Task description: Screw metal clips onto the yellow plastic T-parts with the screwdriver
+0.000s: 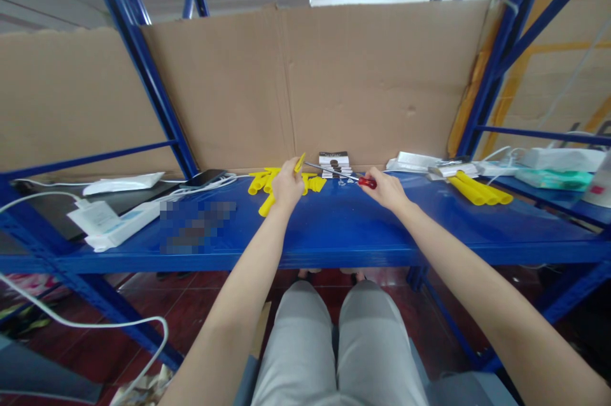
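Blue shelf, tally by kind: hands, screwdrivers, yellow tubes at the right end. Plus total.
Hands (left hand, right hand): 2
Screwdriver: 1
Right-end yellow tubes: 3
Total: 6

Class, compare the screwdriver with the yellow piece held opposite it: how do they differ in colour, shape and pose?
Colour: the screwdriver has a red handle and metal shaft; the yellow piece shows only yellow.
Shape: the screwdriver's shaft is long and thin, while the visible part of the yellow piece is short and tapers.
Pose: the screwdriver lies nearly level; the yellow piece slants steeply upward.
Shared: each is hand-held, the screwdriver in the right hand, the yellow piece in the left.
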Demonstrator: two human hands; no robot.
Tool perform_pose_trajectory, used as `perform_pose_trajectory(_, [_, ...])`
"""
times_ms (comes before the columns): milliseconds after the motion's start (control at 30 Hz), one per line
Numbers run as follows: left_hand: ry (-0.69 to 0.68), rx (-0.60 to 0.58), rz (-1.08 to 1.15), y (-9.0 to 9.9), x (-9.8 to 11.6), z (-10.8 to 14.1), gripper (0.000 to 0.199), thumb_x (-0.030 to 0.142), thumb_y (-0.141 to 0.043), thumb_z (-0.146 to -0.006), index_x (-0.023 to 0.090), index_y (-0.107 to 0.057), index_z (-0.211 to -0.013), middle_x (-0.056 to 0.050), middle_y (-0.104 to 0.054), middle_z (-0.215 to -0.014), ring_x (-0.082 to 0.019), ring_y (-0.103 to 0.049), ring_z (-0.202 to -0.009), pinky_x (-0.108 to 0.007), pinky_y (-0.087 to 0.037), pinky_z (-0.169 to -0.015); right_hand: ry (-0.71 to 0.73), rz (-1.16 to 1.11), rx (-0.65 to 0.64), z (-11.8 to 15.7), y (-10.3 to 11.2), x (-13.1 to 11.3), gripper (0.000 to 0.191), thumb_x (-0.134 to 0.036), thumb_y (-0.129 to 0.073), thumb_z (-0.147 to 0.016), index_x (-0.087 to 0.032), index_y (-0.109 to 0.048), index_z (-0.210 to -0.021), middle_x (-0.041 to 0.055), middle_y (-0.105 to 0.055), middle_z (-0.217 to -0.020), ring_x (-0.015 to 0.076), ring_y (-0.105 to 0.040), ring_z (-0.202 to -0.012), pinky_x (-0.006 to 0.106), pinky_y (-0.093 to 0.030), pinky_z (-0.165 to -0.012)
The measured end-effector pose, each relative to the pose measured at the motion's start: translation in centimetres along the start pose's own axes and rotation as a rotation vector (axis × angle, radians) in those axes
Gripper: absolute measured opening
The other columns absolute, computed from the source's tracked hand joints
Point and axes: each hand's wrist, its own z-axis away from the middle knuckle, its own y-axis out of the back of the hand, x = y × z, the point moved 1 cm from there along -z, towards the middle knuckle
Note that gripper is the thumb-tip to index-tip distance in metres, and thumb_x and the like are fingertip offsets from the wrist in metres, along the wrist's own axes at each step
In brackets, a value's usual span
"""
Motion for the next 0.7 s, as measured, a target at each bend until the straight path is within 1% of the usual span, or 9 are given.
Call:
perform_pose_trajectory(67, [0.009,-0.003,0.003,0.03,0.05,0.01,0.035,0.013,-0.048,-0.085,0.018,-0.063,-0.116,-0.009,-0.066,-0.120,-0.023,-0.062,-0.112,-0.036,-0.047,-0.098,0.022,0.004,0.020,0.10,0.04,-0.02,0.013,-0.035,-0.057,-0.084,-0.023,-0.059,-0.088,0.0056,-0.071,-0.084,0.0226,-0.066,-0.076,0.026,-0.038,-0.057])
perform_pose_trajectory(167, [0.017,0.001,0.009,0.09,0.15,-0.02,0.035,0.012,-0.049,-0.084,0.018,-0.063,-0.116,-0.009,-0.066,-0.121,-0.023,-0.062,-0.112,-0.035,-0.047,-0.098,0.050,0.005,0.020,0.24,0.13,-0.14,0.017,-0.038,-0.055,-0.086,-0.022,-0.061,-0.090,0.0071,-0.072,-0.088,0.0231,-0.066,-0.080,0.027,-0.039,-0.060])
perform_pose_trajectory(267, [0.019,-0.003,0.013,0.13,0.26,-0.05,0.036,0.011,-0.049,-0.084,0.017,-0.063,-0.116,-0.010,-0.066,-0.122,-0.022,-0.062,-0.112,-0.034,-0.047,-0.098,0.052,0.004,-0.017,0.26,0.26,-0.34,0.022,-0.040,-0.053,-0.089,-0.022,-0.061,-0.097,0.0085,-0.072,-0.092,0.0239,-0.067,-0.083,0.028,-0.040,-0.062])
perform_pose_trajectory(367, [0.021,-0.013,0.014,0.13,0.33,-0.06,0.036,0.010,-0.049,-0.084,0.018,-0.063,-0.116,-0.009,-0.066,-0.121,-0.022,-0.062,-0.112,-0.033,-0.047,-0.098,0.048,-0.010,-0.075,0.18,0.34,-0.55,0.022,-0.041,-0.052,-0.090,-0.022,-0.060,-0.098,0.0085,-0.072,-0.092,0.0241,-0.067,-0.082,0.028,-0.041,-0.062])
perform_pose_trajectory(467, [0.019,-0.016,0.014,0.12,0.36,-0.03,0.036,0.011,-0.048,-0.084,0.018,-0.063,-0.116,-0.009,-0.066,-0.121,-0.022,-0.062,-0.112,-0.034,-0.047,-0.098,0.009,-0.027,-0.103,0.09,0.33,-0.60,0.023,-0.042,-0.055,-0.087,-0.023,-0.057,-0.098,0.0075,-0.072,-0.092,0.0243,-0.067,-0.080,0.028,-0.040,-0.061])
perform_pose_trajectory(567, [0.015,-0.017,0.010,0.12,0.35,-0.02,0.036,0.013,-0.048,-0.085,0.019,-0.063,-0.116,-0.009,-0.066,-0.120,-0.022,-0.061,-0.113,-0.034,-0.047,-0.098,-0.043,-0.010,-0.111,0.00,0.27,-0.51,0.021,-0.039,-0.057,-0.085,-0.023,-0.055,-0.099,0.0063,-0.072,-0.089,0.0243,-0.067,-0.076,0.027,-0.038,-0.058])
perform_pose_trajectory(700, [0.019,-0.024,-0.002,0.13,0.32,0.00,0.036,0.014,-0.047,-0.085,0.019,-0.063,-0.116,-0.009,-0.067,-0.119,-0.023,-0.062,-0.112,-0.036,-0.047,-0.097,-0.048,0.047,-0.107,-0.03,0.30,-0.53,0.017,-0.037,-0.053,-0.087,-0.023,-0.055,-0.096,0.0066,-0.072,-0.088,0.0248,-0.067,-0.076,0.027,-0.036,-0.057])
